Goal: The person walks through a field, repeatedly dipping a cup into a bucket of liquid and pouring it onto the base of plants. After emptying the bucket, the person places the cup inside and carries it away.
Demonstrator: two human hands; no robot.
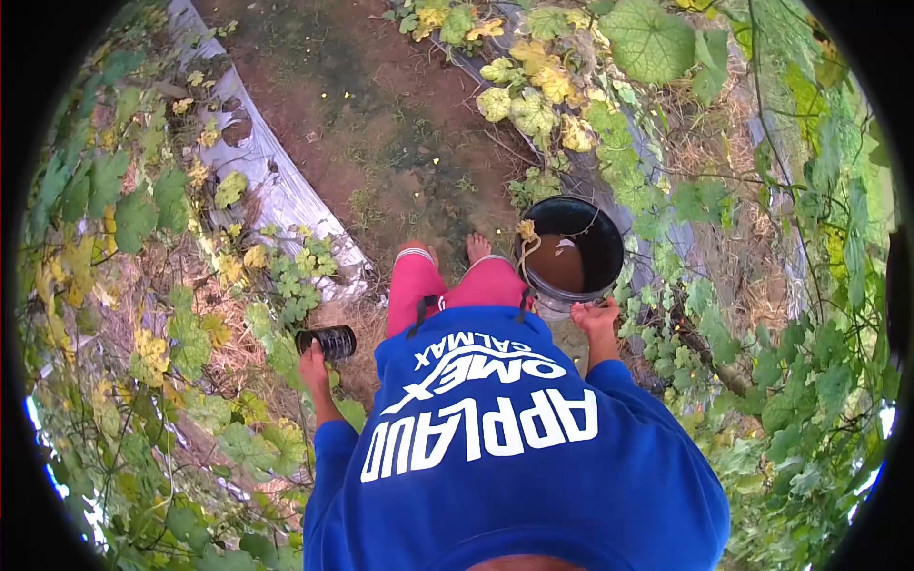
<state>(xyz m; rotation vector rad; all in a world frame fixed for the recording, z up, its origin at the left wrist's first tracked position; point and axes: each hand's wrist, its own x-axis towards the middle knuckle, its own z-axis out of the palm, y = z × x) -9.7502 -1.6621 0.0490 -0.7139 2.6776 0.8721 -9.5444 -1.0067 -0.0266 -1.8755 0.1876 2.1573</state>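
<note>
My left hand (312, 365) is at the lower left, its fingers closed round a small dark cylindrical can (328, 342) that lies tilted on its side. On the right, a black bucket (602, 233) holds brown liquid, with a pale scrap floating in it. My right hand (596, 316) is at the bucket's near rim, its fingers curled; whether they grip the rim or something small cannot be made out. A pale yellowish strip hangs over the bucket's left edge.
A muddy dirt path (362, 114) runs ahead of my bare feet. Torn silvery plastic sheeting (286, 195) edges it on the left. Leafy vines (133, 209) with green and yellow leaves rise on both sides, and thin stems hang at the right.
</note>
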